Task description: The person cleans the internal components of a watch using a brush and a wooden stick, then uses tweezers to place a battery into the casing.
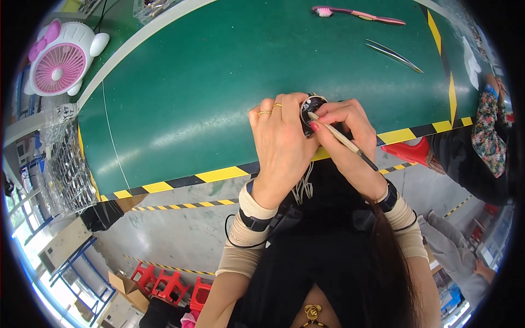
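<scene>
My left hand is closed around the edge of a small round black part with a light rim, held over the table's near edge. Two rings show on its fingers. Pinched in my right hand is a slim, pen-like beige stick with a dark rear end. Its pale tip lies at the open face of the round part; whether it touches the inside I cannot tell. Both hands partly cover the part. Pale wires hang below my hands, their upper ends hidden.
On the green table, a pink toothbrush and metal tweezers lie at far right. A white-and-pink fan stands far left, above clear plastic trays. Striped tape marks the near edge. Another person's floral sleeve is at right.
</scene>
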Available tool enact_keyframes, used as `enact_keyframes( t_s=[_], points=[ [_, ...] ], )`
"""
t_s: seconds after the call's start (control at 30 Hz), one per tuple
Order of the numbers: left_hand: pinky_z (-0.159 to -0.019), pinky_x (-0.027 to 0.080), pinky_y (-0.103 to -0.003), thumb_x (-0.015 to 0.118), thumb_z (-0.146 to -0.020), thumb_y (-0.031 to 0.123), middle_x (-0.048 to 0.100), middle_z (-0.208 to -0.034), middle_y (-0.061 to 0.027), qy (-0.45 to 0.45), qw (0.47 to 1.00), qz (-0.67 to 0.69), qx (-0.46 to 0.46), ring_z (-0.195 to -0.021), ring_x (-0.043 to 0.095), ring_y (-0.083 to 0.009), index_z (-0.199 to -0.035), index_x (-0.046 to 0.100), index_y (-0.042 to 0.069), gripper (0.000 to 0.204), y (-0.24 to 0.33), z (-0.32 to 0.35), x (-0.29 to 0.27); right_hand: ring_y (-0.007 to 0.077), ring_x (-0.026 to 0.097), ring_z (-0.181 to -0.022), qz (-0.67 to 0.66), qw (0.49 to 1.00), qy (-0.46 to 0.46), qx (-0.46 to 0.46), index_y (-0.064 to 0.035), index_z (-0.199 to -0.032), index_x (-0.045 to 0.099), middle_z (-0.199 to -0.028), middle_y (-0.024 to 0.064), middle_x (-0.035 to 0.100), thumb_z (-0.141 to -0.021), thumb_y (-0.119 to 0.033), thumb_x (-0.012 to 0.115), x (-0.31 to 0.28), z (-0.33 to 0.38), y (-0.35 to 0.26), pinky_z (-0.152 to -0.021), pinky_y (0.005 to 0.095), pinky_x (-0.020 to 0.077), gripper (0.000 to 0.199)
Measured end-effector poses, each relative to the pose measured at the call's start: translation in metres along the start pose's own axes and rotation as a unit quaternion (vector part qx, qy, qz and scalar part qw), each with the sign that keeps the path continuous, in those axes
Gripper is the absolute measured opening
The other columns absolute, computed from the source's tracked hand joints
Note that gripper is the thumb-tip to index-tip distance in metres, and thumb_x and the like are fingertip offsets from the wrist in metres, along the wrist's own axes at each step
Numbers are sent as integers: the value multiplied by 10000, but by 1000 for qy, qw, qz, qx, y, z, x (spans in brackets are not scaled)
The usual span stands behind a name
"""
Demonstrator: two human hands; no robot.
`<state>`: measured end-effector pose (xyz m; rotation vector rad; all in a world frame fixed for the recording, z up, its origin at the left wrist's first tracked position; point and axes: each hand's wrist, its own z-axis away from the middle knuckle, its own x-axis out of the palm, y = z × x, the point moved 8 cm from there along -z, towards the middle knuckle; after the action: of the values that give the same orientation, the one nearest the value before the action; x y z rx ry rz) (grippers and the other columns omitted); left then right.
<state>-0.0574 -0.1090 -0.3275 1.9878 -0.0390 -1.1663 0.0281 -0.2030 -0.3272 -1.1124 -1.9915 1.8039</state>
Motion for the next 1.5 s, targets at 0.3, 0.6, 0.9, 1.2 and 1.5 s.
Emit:
enact_keyframes(
  t_s=[0.3, 0.6, 0.9, 1.2, 1.5],
  points=[
    [-905, 388, -404, 794, -671, 51, 569, -1159, -100, 37, 999, -33, 12, -1078, 525, -296, -1062, 610, 41, 432, 5, 1, -4, 225, 626, -847, 21, 999, 35, -13, -31, -874, 650, -915, 91, 691, -763, 36, 723, -1, -2, -4, -687, 323, 520, 148],
    [-919, 388, -415, 787, -680, 43, 570, -1162, -109, 39, 999, -25, 9, -1090, 517, -311, -1052, 604, 39, 414, 3, 0, -3, 227, 620, -814, 23, 998, 46, -31, -35, -852, 644, -900, 88, 695, -760, 29, 722, -2, -4, -2, -671, 321, 515, 136],
    [-875, 376, -426, 767, -645, 49, 544, -1139, -106, 49, 998, -29, 29, -1059, 507, -311, -1034, 596, 31, 425, 1, -1, -4, 236, 616, -814, 38, 998, 37, -30, -36, -871, 636, -910, 85, 693, -757, 29, 725, 2, -5, -3, -664, 330, 509, 158],
    [-879, 390, -423, 791, -659, 87, 568, -1105, -109, 68, 996, -47, 45, -1045, 530, -313, -1025, 602, 39, 415, 4, -1, -3, 192, 590, -811, 27, 999, 18, -25, -31, -885, 627, -948, 72, 682, -813, -27, 712, 2, -3, 3, -690, 308, 491, 112],
    [-868, 407, -423, 849, -643, 156, 584, -1080, -101, 68, 993, -76, 60, -1029, 549, -309, -1023, 604, 43, 467, 7, -13, -2, 194, 585, -765, -16, 997, -52, 57, -37, -870, 618, -795, 65, 614, -839, -126, 692, -1, -30, 17, -647, 310, 457, 120]
  ],
)
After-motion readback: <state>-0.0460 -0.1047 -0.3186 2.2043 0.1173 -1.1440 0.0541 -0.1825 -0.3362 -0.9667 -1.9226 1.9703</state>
